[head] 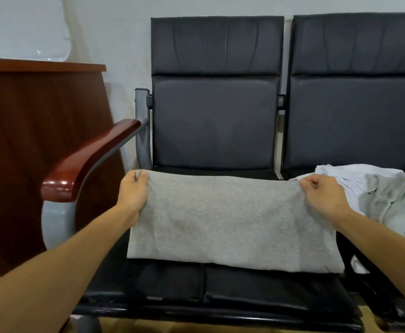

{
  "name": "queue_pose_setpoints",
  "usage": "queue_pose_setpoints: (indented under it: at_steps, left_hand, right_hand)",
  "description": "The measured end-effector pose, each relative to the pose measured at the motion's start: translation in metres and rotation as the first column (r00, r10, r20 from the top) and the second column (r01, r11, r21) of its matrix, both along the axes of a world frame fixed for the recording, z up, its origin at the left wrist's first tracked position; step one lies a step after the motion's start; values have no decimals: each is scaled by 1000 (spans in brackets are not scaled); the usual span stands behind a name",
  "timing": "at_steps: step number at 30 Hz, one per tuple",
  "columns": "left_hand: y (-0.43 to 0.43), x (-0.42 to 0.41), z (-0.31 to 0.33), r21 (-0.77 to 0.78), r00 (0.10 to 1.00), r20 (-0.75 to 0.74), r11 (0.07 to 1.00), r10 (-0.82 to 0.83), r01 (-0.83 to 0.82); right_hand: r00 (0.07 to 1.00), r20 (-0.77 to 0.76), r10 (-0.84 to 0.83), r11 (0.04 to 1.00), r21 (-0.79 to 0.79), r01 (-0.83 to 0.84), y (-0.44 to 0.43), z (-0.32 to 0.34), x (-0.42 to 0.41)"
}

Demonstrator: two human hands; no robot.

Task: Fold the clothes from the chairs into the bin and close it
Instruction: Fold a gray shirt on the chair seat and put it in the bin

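- Dead centre of the frame, I've got a grey garment (232, 224) spread flat between both hands over the seat of the left chair (220, 292). Its bottom edge looks like it's resting on the cushion, but I can't say for sure.
- My left hand (134, 191) is on the garment's upper left corner. The fingers are curled in and pinching the fabric edge, and the forearm comes in from the lower left of the frame.
- My right hand (321, 195) does the same at the upper right corner. The fingers are bunched tight on the cloth, and the forearm comes in from the lower right.
- Both arms are pretty much straight with the wrists about level, so the top edge runs nearly horizontal.
- Over on the right side, a crumpled pile of clothes (388, 200), white and light grey, sits on the seat of the right chair (355, 116), just beside my right hand.
- At the left, a glossy red-brown armrest (88, 159) sits near my left hand without touching it, with a dark wooden panel (40, 140) behind.
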State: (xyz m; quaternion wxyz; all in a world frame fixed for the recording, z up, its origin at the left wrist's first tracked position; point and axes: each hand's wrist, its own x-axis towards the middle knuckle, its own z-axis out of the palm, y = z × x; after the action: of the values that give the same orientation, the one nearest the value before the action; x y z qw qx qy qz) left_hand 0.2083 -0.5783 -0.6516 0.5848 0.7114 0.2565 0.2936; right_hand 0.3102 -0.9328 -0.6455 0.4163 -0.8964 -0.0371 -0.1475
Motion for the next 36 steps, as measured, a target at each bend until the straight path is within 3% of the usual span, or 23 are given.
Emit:
queue_pose_setpoints:
  at_steps: [7, 14, 17, 20, 22, 25, 29, 31, 36]
  left_hand:
    - [17, 51, -22, 73, 999, -27, 997, 19, -17]
    - [27, 85, -60, 173, 984, -164, 984, 75, -46]
    - [30, 89, -70, 190, 958, -282, 982, 61, -7]
    - [32, 90, -70, 265, 931, -364, 955, -27, 131]
    - [29, 83, -66, 403, 906, -417, 879, -70, 253]
    - [14, 59, -60, 592, 833, -547, 662, -90, 460]
    - [-9, 18, -60, 454, 532, -836, 376, -134, 808]
    - [-18, -5, -63, 364, 408, -908, 300, -96, 882]
    - [-32, -51, -53, 370, 381, -925, 228, -1, 900]
  right_hand:
    - [999, -35, -15, 995, -94, 12, 17, -13, 49]
    - [997, -73, -25, 937, -351, -3, 25, -46, 84]
    - [999, -22, -29, 869, -494, 15, 28, -51, 81]
    - [999, 7, 33, 764, -645, -20, 33, -52, 69]
    - [990, 2, 143, 719, -688, -103, 38, -54, 57]
    - [939, -112, 324, 646, -700, -306, 44, -55, 36]
    - [833, -455, 313, 434, -712, -552, 49, -54, 0]
    - [793, -544, 276, 396, -687, -609, 47, -55, -15]
    - [729, -610, 311, 449, -582, -678, 46, -49, -50]
